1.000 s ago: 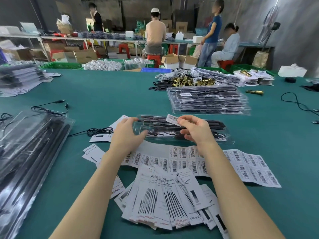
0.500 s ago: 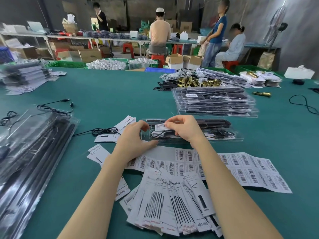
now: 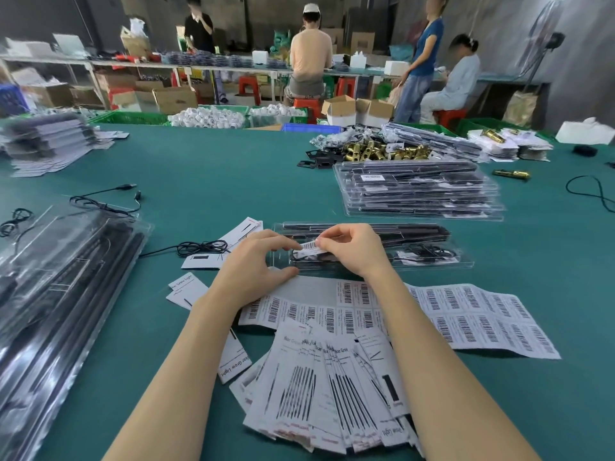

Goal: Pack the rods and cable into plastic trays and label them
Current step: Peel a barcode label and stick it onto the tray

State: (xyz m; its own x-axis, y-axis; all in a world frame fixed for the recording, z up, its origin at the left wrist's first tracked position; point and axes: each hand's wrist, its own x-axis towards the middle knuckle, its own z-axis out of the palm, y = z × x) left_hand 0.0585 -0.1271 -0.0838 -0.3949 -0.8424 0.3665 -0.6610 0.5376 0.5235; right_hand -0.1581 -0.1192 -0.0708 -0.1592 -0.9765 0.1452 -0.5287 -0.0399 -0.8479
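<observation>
The wide felt-like table top is teal green all over. At centre frame a small white paper sticker carries black barcode stripes, as do the white label sheets below it. Upper right, a heap of shiny brass-gold fittings gleams.

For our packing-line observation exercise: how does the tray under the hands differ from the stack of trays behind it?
The tray lies single on the table; the stack is several trays piled up. The tray's barcode label is still pinched by the right hand, with the left hand at its end; the stack's top label already lies flat. Both are clear plastic holding black rods.
</observation>
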